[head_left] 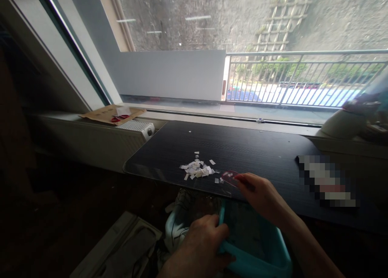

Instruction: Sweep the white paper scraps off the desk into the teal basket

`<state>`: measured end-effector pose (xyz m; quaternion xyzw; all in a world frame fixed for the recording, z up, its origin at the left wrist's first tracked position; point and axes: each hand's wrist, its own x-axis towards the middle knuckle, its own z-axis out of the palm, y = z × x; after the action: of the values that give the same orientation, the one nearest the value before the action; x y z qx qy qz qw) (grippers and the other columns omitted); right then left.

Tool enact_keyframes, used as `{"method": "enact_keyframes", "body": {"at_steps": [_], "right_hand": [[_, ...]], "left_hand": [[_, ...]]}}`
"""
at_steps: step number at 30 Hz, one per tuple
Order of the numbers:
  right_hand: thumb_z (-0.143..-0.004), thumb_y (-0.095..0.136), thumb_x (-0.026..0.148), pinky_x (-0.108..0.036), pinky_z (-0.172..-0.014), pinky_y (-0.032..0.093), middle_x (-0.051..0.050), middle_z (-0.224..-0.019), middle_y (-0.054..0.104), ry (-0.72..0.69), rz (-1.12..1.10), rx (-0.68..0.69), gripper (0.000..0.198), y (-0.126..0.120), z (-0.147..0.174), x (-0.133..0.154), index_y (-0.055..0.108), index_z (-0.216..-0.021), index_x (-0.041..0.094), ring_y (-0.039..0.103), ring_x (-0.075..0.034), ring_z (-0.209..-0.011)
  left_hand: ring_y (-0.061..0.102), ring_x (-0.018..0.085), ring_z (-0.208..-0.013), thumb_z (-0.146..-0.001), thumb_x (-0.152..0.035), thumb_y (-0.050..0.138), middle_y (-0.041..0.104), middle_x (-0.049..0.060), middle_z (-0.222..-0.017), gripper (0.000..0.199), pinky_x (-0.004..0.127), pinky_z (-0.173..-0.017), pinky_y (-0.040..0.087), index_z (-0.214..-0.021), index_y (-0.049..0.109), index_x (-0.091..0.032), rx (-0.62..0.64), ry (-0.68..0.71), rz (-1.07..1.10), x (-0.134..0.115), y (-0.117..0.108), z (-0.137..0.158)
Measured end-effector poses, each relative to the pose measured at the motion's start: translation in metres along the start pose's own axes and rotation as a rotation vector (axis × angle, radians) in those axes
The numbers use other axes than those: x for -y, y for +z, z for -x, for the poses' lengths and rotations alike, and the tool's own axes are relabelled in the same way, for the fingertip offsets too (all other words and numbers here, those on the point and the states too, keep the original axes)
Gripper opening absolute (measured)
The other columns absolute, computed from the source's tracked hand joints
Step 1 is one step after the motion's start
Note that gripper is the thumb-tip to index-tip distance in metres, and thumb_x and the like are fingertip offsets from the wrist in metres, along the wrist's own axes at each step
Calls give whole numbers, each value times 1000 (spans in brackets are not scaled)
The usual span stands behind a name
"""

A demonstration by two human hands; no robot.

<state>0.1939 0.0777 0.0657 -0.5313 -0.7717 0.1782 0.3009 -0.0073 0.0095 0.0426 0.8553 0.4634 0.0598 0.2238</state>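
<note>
A loose pile of small white paper scraps lies near the front edge of the dark table. My right hand pinches a thin, translucent reddish piece, flat and rounded, just right of the pile; its exact kind is unclear. A few scraps show on or beneath it. Below the table edge, my left hand grips the left rim of a turquoise plastic bin. The fingers wrap over that rim, and the bin's opening sits under the table's front edge.
Red-handled scissors rest on a brown paper sheet at the left sill, beside a white radiator. A blurred-out dark item lies on the table's right. Behind runs a large window; a pale box-like object stands lower left.
</note>
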Motion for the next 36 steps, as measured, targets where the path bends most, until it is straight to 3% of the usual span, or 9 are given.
{"method": "enact_keyframes", "body": {"at_steps": [5,8,30,36], "right_hand": [[-85,50,31,-26,-62,47,-5,-82,72,126,-32,3,26,3,-1,-3,69,-95,18,65,-18,-70],[-85,50,32,-25,-60,46,-4,-79,72,108,-112,61,26,4,-1,-1,70,-93,18,64,-17,-67],[-85,50,36,-26,-62,43,-2,-78,70,175,-133,63,24,6,4,1,67,-91,20,62,-17,-69],[-85,50,37,-27,-60,43,-2,-77,70,233,-54,24,24,-2,9,-5,67,-88,20,62,-17,-67]], "left_hand": [[55,20,-84,-66,-34,83,57,-1,-89,32,26,-67,40,-82,58,-22,-1,28,13,-2,2,-2],[55,20,-84,-67,-33,82,57,0,-89,31,26,-66,40,-83,58,-22,-3,32,12,-2,3,-1],[54,18,-84,-66,-32,83,57,-1,-89,32,24,-67,39,-81,56,-22,-30,16,19,-2,0,1],[54,18,-84,-66,-31,82,56,-2,-87,32,24,-67,39,-78,55,-21,-20,-1,21,-2,-1,-1]]}}
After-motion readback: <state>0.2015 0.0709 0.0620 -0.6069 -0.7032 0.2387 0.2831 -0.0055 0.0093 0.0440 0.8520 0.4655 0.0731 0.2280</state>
